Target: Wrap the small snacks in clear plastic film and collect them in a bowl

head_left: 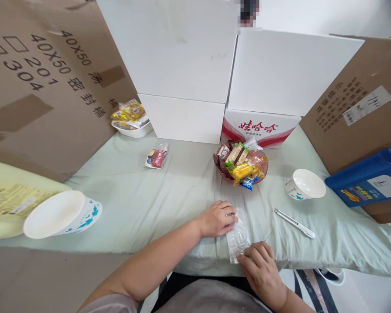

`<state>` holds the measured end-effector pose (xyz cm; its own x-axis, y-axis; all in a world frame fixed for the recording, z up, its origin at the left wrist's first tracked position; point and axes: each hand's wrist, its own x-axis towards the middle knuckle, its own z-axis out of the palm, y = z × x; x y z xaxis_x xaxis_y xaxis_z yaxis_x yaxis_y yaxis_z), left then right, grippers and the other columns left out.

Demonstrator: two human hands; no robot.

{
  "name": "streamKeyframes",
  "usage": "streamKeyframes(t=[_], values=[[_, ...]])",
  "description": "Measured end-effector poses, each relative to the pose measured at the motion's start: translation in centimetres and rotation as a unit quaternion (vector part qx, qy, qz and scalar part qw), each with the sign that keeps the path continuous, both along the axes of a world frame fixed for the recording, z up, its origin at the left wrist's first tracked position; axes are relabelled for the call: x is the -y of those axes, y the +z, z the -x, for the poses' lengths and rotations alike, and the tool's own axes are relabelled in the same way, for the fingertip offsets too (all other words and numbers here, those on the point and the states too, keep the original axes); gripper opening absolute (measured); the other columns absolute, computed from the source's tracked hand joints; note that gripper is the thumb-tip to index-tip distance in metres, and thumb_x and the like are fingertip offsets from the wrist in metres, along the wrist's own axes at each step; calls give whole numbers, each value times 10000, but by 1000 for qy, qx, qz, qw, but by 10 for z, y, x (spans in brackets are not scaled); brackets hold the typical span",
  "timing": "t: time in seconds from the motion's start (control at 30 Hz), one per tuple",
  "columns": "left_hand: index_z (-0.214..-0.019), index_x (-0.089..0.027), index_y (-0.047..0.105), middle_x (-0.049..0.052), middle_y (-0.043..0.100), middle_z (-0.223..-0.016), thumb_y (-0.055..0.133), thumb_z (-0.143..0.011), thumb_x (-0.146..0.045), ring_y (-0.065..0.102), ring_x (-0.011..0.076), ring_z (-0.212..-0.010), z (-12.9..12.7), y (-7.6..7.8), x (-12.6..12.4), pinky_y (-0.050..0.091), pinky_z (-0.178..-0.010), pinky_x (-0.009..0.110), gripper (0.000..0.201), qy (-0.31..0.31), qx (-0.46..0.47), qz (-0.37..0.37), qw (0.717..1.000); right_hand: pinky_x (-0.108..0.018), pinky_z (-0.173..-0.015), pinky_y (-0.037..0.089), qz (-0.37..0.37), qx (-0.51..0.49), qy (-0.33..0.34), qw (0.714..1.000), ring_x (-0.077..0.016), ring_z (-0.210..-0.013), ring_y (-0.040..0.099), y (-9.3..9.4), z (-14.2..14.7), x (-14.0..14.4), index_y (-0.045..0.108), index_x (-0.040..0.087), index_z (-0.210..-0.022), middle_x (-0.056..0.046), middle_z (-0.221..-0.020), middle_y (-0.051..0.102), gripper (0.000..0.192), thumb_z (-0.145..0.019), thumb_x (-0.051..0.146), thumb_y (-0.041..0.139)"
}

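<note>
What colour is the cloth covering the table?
Pale green tablecloth, clearest in the head view.

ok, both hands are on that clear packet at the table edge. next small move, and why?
Probably pinch and lift the clear packet off the cloth. It lies flat at the near edge, the left hand pressing its top end and the right hand covering its bottom end, neither visibly gripping it. Lifting would free it to be handled.

Your left hand [217,218] and right hand [260,265] press a clear crinkled plastic packet [237,236] flat on the pale green cloth-covered worktop [143,195].
</note>
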<state>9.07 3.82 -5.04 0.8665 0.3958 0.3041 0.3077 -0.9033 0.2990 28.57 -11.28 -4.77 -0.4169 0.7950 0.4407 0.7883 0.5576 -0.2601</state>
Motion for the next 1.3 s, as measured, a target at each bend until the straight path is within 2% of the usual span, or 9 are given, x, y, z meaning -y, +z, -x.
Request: streamKeyframes(t=[0.17,0.23,0.33,0.47,0.67,0.83,1.0,1.13,1.3], values=[[-1183,-202,599,75,650,-1149,636,-868,-362,532,252,-1091,-1,3,0,409,-911,377,356,2,9,37,999,-458,-1093,304,24,4,54,998,-210,-1179,537,13,-2,-7,593,212,-992,-51,-1072,667,243,-897,57,432],[-1274,-186,535,87,648,-1156,642,-856,-345,533,255,-1090,0,4,-1,413,-923,385,460,8,16,58,998,-405,-1051,380,41,1,81,996,-174,-1074,596,18,-4,-15,567,197,-1041,-55,-1011,679,285,-902,28,384],[-1309,-191,500,87,649,-1144,628,-850,-271,537,249,-1084,0,4,-3,419,-934,389,483,12,25,92,995,-320,-816,499,48,3,88,995,-159,-834,634,23,-5,-33,555,189,-1043,-47,-869,673,248,-932,68,368],[-1345,-201,455,79,649,-1130,576,-831,-177,533,239,-1093,1,3,-5,428,-949,385,528,17,49,139,989,-263,-630,454,57,24,67,996,-147,-702,619,27,-4,-69,575,201,-1014,-26,-796,661,161,-971,186,421],[-1440,-207,302,85,597,-1233,536,-755,-127,522,245,-1111,2,3,-6,426,-999,409,729,25,60,174,983,-246,-592,394,38,45,-14,998,-126,-626,602,8,4,-106,597,202,-928,-12,-767,659,190,-986,241,420],[-1421,-200,316,90,596,-1222,536,-746,-123,522,249,-1107,2,4,-8,436,-1000,411,715,28,66,185,980,-292,-637,357,1,47,-47,998,-163,-644,558,-9,11,-104,597,176,-958,-38,-767,647,199,-987,228,407],[-1405,-228,314,77,586,-1212,544,-717,-117,510,257,-1123,1,7,-7,429,-1004,442,735,32,64,200,977,-329,-724,350,-8,38,-79,996,-203,-746,524,-11,10,-102,587,175,-927,-47,-779,629,155,-963,256,460],[-1301,-201,433,99,541,-1228,541,-702,-116,495,252,-1131,3,10,-4,422,-994,425,614,62,99,165,979,-339,-729,338,-1,36,-93,995,-211,-758,497,-9,11,-104,578,182,-858,-47,-760,609,182,-958,264,451],[-826,-201,634,49,636,-927,564,-696,-108,509,243,-1016,5,10,-4,424,-916,387,175,7,30,88,996,-337,-736,340,7,39,-103,994,-204,-778,503,-9,12,-106,600,191,-866,-44,-777,611,194,-961,268,448]])
